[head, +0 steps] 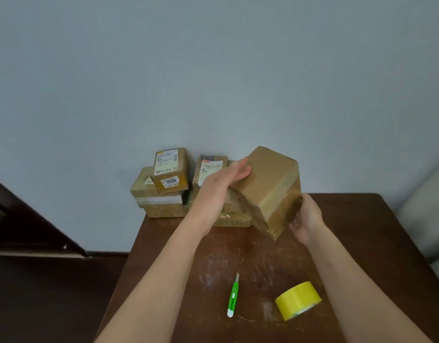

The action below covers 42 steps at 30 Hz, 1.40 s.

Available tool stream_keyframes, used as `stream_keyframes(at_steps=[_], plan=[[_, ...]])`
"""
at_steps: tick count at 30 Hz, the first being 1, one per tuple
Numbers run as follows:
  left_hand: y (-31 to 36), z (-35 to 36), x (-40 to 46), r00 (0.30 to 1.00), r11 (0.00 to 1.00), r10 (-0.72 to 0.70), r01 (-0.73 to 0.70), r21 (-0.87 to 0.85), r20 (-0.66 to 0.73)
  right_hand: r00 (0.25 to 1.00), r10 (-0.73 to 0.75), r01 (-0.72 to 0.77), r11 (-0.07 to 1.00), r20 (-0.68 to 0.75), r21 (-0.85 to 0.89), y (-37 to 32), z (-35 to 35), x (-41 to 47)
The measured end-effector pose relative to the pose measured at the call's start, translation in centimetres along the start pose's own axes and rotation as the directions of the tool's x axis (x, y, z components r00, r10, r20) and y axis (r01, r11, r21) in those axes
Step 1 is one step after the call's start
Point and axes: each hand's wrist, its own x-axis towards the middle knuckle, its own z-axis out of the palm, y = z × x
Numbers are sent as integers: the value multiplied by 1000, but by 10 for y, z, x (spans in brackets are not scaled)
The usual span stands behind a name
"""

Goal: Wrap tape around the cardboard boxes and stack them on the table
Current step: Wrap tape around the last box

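One taped cardboard box (270,189) is up off the table (349,219), tilted on a corner, held between both hands. Left hand (220,184): fingers straight, flat against the box's left face. Right hand (306,217): cupped round the box's lower right edge, fingers curled under it.

Beyond the left hand, at the wall: two stacks, 4 boxes I can count. Left stack is a small labelled box marked 1006 (171,170) on top of a bigger box with a white tape band (159,203). The other stack is a labelled box (209,169) on a lower box (232,215), mostly hidden behind the left forearm.

Between the forearms, nearer the person: 1 green utility knife (233,297). Just inside the right forearm: 1 yellow tape roll (297,300).
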Motion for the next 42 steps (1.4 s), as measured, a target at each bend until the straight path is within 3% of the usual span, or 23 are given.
stream_keyframes(at_steps=[3, 6, 10, 16, 24, 36, 42], plan=[[-2, -13, 4, 998, 998, 58, -58, 8, 34, 1000, 0, -1, 999, -27, -46, 3, 11, -7], [-12, -39, 4, 995, 996, 91, -92, -19, -38, 996, -67, 60, 992, -64, -107, 2, 31, -19], [-36, -99, 11, 983, 964, -134, 101, -248, -123, 985, -146, 137, 986, -94, -98, 5, 69, -41], [-84, -155, 18, 929, 858, -367, 316, -406, -52, 931, -321, 292, 941, -173, -171, 19, 105, -61], [-117, -165, 21, 868, 807, -493, 484, -339, 67, 820, -450, 377, 889, -353, -259, 66, 109, -82], [-137, -128, 22, 818, 794, -549, 574, -199, 170, 839, -330, 247, 939, -433, -237, 80, 76, -67], [-145, -76, 35, 748, 770, -632, 636, 52, 200, 840, -271, 142, 946, -469, -292, 79, 32, -33]])
